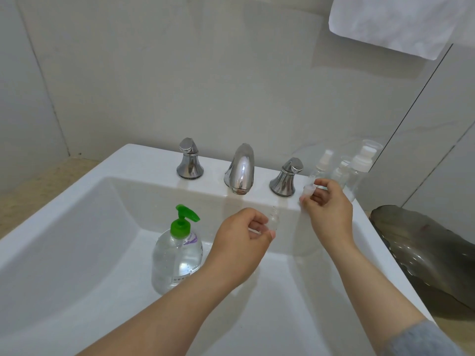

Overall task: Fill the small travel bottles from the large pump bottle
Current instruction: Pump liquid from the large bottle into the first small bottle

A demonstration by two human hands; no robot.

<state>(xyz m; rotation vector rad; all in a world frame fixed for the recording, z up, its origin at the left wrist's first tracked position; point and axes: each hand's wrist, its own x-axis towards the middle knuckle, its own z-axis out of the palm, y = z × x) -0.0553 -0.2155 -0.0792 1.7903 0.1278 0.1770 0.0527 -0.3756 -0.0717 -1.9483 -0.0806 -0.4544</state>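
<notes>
Over the sink [84, 185], just beside the green-topped pump bottle [177, 255] standing in its basin, the left hand [241, 242] curled its grip round an uncapped travel bottle [273, 220], neck up for filling, while the right hand [329, 209] pinched the clear cap [309, 187] aside.

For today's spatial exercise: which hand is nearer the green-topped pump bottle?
Left. The left hand is just right of the pump bottle; the right hand is farther right, by a tap handle.

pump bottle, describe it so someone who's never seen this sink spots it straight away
Look into the white sink basin, below the chrome spout. The pump bottle stands upright there; only it has a green pump, unlike the small white-capped bottles on the rim.
</notes>
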